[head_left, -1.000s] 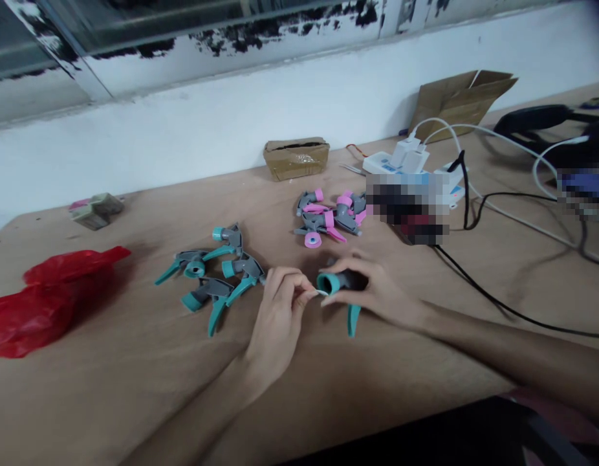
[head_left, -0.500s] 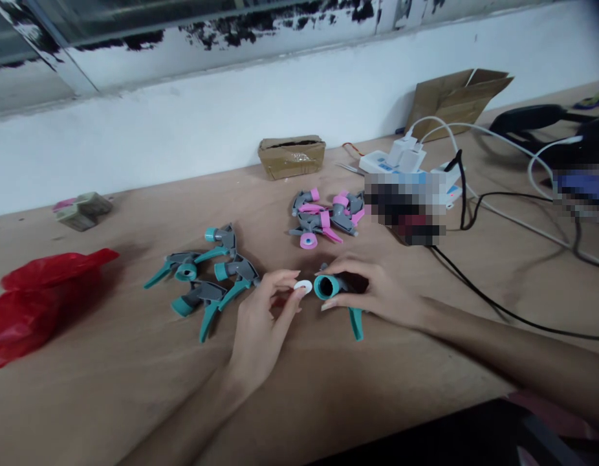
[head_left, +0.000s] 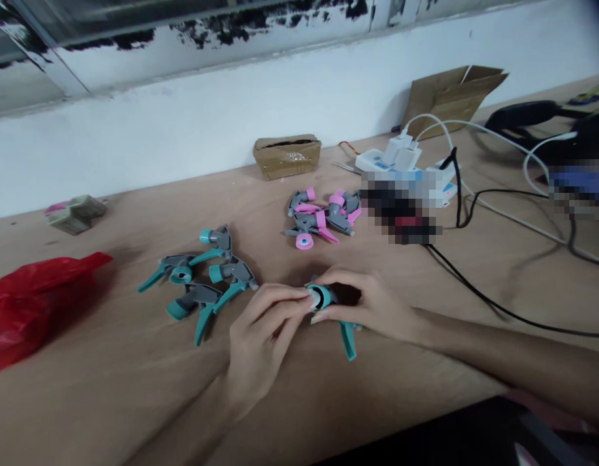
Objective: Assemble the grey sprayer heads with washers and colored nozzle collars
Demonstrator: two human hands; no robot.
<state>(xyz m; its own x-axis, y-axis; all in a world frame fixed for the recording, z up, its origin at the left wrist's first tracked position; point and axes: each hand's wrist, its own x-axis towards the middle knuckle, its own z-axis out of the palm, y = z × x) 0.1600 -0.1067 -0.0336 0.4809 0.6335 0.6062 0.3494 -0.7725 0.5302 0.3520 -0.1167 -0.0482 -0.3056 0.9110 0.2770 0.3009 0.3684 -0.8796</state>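
Now gripping a sprayer (head_left: pixel 323 296) in the right hand (head_left: pixel 377 304), curling thumb and fingers round its grey body low over the table (head_left: pixel 110 388) near mid-view, aiming its teal collar toward nine o'clock and letting the trigger hang toward six. Pinching thumb and forefinger of the left hand (head_left: pixel 265 336) together right at the collar's mouth, touching it; cannot tell whether holding anything small between them. Working with a teal heap (head_left: pixel 202 278) near at ten o'clock of the hands, a pink heap (head_left: pixel 321 217) at twelve, a box (head_left: pixel 286 155) beyond that by the wall, a red bag (head_left: pixel 32 304) well off at nine, and a power strip (head_left: pixel 401 162) and black cable (head_left: pixel 474 291) toward two.
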